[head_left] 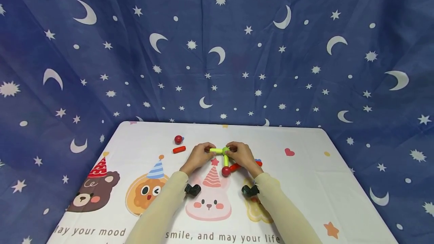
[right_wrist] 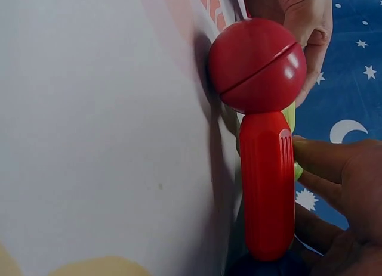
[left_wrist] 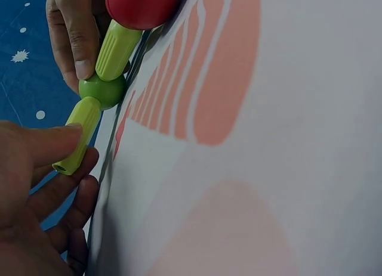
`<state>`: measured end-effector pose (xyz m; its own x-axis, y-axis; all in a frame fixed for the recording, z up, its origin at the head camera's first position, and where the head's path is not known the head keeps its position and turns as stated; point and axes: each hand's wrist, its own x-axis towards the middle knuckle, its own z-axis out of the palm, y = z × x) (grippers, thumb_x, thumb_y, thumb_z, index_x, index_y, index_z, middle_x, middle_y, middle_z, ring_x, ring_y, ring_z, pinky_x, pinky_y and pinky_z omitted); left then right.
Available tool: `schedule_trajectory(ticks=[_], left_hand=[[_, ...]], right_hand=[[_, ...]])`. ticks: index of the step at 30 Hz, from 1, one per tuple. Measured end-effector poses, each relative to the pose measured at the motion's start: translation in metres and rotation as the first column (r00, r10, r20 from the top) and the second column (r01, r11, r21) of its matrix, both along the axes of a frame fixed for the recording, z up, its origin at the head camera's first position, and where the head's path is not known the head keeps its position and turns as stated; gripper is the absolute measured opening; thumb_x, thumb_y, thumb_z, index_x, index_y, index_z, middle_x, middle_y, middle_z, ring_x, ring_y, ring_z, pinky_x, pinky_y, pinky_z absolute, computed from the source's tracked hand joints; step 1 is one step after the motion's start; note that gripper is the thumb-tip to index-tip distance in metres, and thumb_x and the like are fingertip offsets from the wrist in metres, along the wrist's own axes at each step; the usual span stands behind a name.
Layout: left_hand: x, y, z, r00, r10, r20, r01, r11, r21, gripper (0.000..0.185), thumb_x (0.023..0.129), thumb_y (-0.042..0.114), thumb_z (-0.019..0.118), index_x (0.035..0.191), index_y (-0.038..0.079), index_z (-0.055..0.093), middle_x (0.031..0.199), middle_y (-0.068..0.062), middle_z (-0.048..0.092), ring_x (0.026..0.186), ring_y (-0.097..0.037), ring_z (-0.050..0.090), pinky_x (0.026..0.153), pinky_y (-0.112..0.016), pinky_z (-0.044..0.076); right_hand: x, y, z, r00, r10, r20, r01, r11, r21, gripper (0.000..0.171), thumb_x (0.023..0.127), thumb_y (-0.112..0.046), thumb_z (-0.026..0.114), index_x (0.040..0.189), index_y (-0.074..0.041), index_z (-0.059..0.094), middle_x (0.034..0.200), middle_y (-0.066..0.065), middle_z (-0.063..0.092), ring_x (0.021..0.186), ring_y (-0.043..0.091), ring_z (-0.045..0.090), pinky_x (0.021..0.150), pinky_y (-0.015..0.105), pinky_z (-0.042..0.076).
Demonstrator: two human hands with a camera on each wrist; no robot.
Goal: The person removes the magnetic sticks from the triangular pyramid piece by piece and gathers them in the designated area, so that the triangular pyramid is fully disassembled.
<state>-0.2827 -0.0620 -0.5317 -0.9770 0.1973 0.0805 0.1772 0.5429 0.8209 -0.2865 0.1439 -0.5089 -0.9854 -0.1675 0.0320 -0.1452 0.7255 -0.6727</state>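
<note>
My left hand (head_left: 199, 156) pinches a yellow-green stick (left_wrist: 82, 130) between thumb and fingers. That stick meets a green ball (left_wrist: 102, 91), which the fingers of my right hand (head_left: 241, 155) grip. From the same ball a second yellow-green stick (head_left: 226, 160) runs toward me and ends at a red ball (head_left: 226, 171). A red stick (right_wrist: 267, 186) joins this red ball and reaches under the right hand in the head view. At its other end, the right wrist view shows a dark blue ball (right_wrist: 268, 265), partly cut off by the frame.
Left of the hands lie a loose red stick (head_left: 179, 149) and another red ball (head_left: 178, 139) with something blue behind it. Red and blue pieces (head_left: 259, 162) show beside the right wrist. A printed white cloth (head_left: 305, 183) covers the table; a blue curtain (head_left: 237, 86) hangs behind.
</note>
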Motion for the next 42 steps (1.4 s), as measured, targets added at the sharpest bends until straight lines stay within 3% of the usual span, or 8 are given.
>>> schedule_trajectory(ticks=[8, 18, 31, 42], left_hand=[[0.002, 0.0, -0.004, 1.0, -0.016, -0.005, 0.016, 0.999, -0.038, 0.02, 0.091, 0.017, 0.069, 0.11, 0.013, 0.069, 0.102, -0.005, 0.069, 0.093, -0.017, 0.059, 0.085, -0.035, 0.049], [0.006, -0.002, 0.0, 0.999, -0.03, 0.016, 0.031, 0.999, -0.042, 0.02, 0.093, 0.02, 0.068, 0.111, 0.013, 0.069, 0.101, -0.005, 0.068, 0.091, -0.016, 0.057, 0.085, -0.035, 0.048], [0.021, -0.018, 0.007, 0.998, 0.034, 0.06, -0.035, 0.999, 0.025, 0.018, 0.092, 0.02, 0.07, 0.11, 0.019, 0.069, 0.108, -0.002, 0.07, 0.1, -0.018, 0.063, 0.092, -0.04, 0.051], [0.034, -0.035, 0.014, 0.995, 0.094, 0.013, -0.094, 0.995, 0.034, 0.021, 0.088, 0.019, 0.074, 0.109, 0.018, 0.07, 0.102, -0.001, 0.065, 0.091, -0.018, 0.057, 0.078, -0.029, 0.049]], right_hand=[[0.0, -0.001, -0.002, 1.0, -0.006, 0.004, 0.006, 0.999, 0.038, 0.026, 0.088, -0.028, 0.074, 0.112, -0.018, 0.073, 0.101, 0.003, 0.075, 0.093, 0.018, 0.067, 0.089, 0.041, 0.052], [-0.002, 0.0, -0.002, 1.0, -0.008, 0.012, 0.008, 0.999, 0.035, 0.027, 0.088, -0.029, 0.074, 0.113, -0.02, 0.072, 0.105, 0.005, 0.074, 0.095, 0.02, 0.067, 0.09, 0.041, 0.052], [-0.003, 0.001, -0.004, 1.0, 0.002, 0.003, -0.002, 1.0, 0.025, 0.027, 0.088, -0.028, 0.074, 0.113, -0.019, 0.072, 0.102, 0.006, 0.074, 0.092, 0.02, 0.066, 0.087, 0.041, 0.052], [-0.003, 0.001, -0.003, 1.0, -0.004, 0.007, 0.003, 1.0, 0.025, 0.027, 0.087, -0.03, 0.075, 0.112, -0.021, 0.072, 0.101, 0.004, 0.074, 0.091, 0.019, 0.065, 0.087, 0.04, 0.051]])
